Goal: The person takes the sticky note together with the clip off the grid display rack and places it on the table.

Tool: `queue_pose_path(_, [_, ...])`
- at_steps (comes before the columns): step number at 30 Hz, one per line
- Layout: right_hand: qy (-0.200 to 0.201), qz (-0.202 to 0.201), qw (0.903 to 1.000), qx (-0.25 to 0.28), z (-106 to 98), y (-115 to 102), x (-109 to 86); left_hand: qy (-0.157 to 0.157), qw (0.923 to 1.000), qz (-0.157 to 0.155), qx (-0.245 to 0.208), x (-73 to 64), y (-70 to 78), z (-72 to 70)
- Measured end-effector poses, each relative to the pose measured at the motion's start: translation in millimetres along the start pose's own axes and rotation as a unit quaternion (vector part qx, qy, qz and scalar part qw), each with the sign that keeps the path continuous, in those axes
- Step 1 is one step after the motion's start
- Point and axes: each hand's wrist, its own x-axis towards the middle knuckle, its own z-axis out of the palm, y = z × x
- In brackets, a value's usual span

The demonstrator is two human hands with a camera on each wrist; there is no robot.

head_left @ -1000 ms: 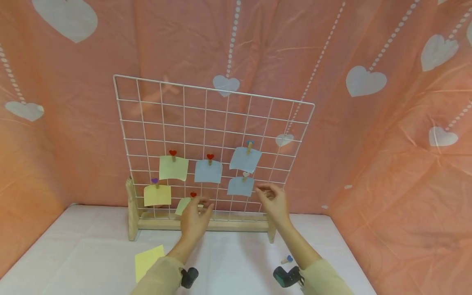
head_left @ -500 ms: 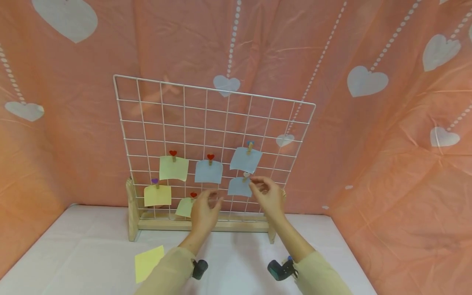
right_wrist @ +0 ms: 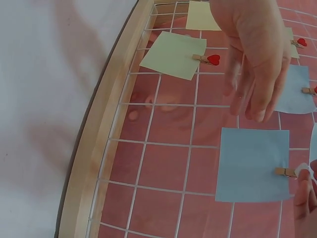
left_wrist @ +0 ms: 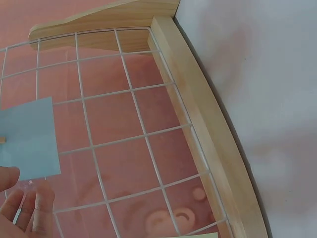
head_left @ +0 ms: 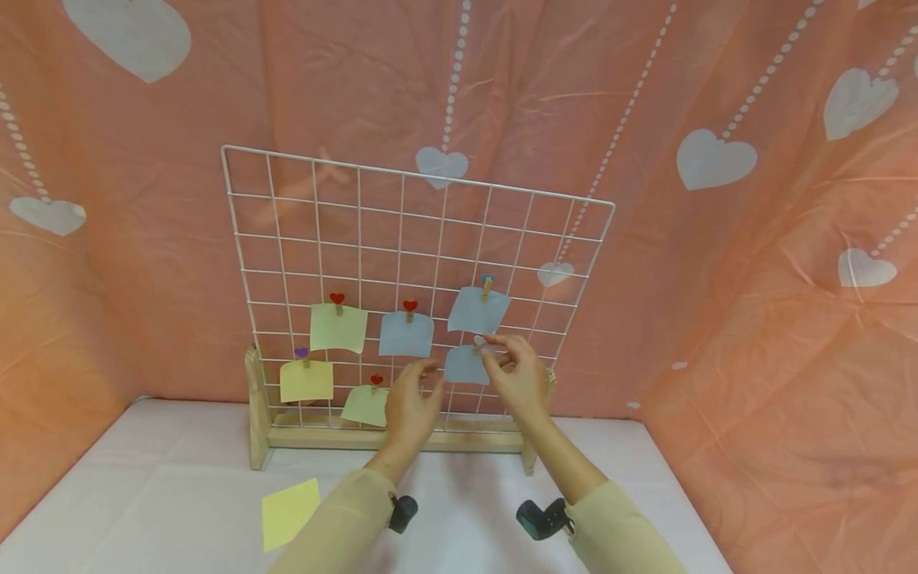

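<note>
A small wooden clothespin with a white heart (right_wrist: pixel 285 172) clips the lower right blue paper note (head_left: pixel 464 364) to a white wire grid (head_left: pixel 423 235). My right hand (head_left: pixel 518 376) pinches the heart end of that clothespin between thumb and finger. Just left of the same note hovers my left hand (head_left: pixel 413 405), its fingers loosely bent and holding nothing. In the left wrist view, the left fingers (left_wrist: pixel 43 206) lie close to the blue note's edge; whether they touch it I cannot tell. Above it hangs another blue note (head_left: pixel 478 309) on a blue-topped clothespin.
More notes hang on the grid by clothespins: a blue one (head_left: pixel 406 334), a green one (head_left: pixel 339 328), a yellow one (head_left: pixel 306 381) and a low green one (head_left: pixel 366 406). A wooden base (head_left: pixel 323 437) supports the grid. A loose yellow note (head_left: pixel 289 513) lies on the white table.
My right hand has moved left and up to the white-heart clothespin and now pinches it. The left hand has shifted right, from the low green note toward the lower right blue note.
</note>
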Motion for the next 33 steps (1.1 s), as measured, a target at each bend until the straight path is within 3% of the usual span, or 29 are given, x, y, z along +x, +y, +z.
queue_pose_path(5, [0.014,-0.034,0.9992,-0.019,1,0,2.1,0.013,0.9997,0.016,0.015,3.3,0.9,4.7])
queue_pose_path(12, [0.007,-0.059,0.9978,-0.031,1,1,3.4,0.004,0.9997,0.003,0.024,8.3,6.8,8.8])
queue_pose_path(25, [-0.026,-0.016,0.9977,-0.061,1,-2,8.4,0.019,0.9993,0.007,0.032,12.5,10.6,13.2])
queue_pose_path(33, [-0.038,-0.024,0.9955,-0.083,1,-4,10.1,0.011,0.9998,0.007,0.016,14.1,11.7,15.8])
